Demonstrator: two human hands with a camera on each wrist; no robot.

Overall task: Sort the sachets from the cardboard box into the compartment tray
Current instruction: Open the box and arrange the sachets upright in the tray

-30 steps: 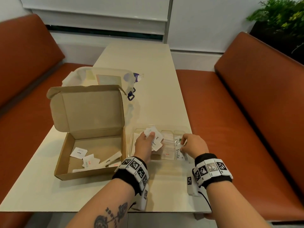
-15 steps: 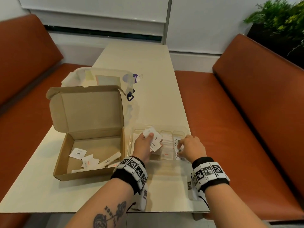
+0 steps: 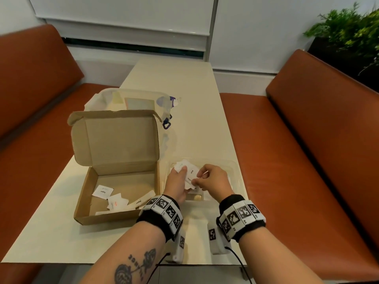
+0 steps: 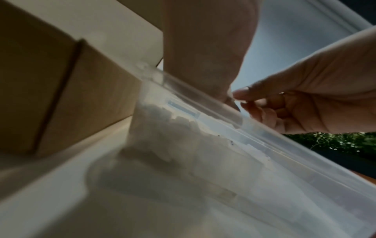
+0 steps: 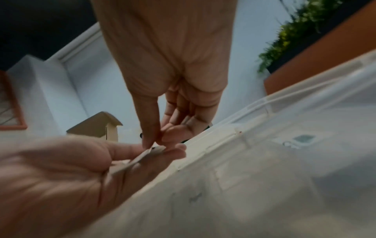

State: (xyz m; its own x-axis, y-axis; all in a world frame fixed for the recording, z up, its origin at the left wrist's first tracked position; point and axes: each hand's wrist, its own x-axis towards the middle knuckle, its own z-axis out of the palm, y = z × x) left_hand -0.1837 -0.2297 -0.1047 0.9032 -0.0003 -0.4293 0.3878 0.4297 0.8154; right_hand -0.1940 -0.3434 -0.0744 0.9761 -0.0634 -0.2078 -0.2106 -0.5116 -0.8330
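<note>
A long, pale counter runs away from the person, with its far end by the wall. An open cardboard box sits near the left edge, toward the near end, its lid standing up. Just beside the box, toward the right edge, sits a clear compartment tray. Behind the box, farther up the counter, sits a clear plastic tub with a blue clip on its side.
</note>
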